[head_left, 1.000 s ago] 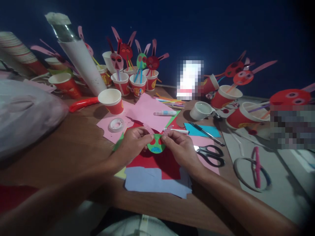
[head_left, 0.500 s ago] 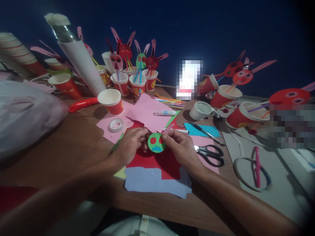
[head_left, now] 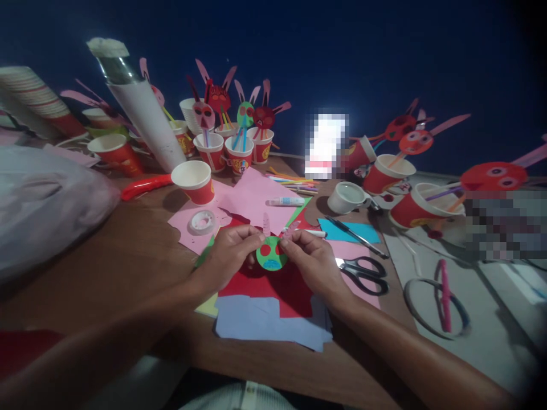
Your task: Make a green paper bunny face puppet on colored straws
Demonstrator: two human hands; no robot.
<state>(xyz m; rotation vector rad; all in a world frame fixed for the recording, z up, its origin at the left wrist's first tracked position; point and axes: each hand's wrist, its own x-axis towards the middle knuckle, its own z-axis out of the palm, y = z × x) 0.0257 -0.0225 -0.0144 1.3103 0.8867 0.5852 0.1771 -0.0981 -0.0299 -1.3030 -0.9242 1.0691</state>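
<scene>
Steadying a green paper disc (head_left: 272, 261) over red paper (head_left: 294, 296) on the counter (head_left: 132, 245), the left hand (head_left: 226, 253) and right hand (head_left: 315, 259) each have the grip clamped on its upper edge by pink strips (head_left: 266, 224), whose hold seems to need light, even pressure.

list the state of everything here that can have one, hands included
left hand: closed on green disc
right hand: closed on green disc
green disc: held by both hands
tape roll: lying flat
scissors: lying flat, blades partly hidden
cup by tape roll: upright
white mug: upright
black pen: lying down
</scene>
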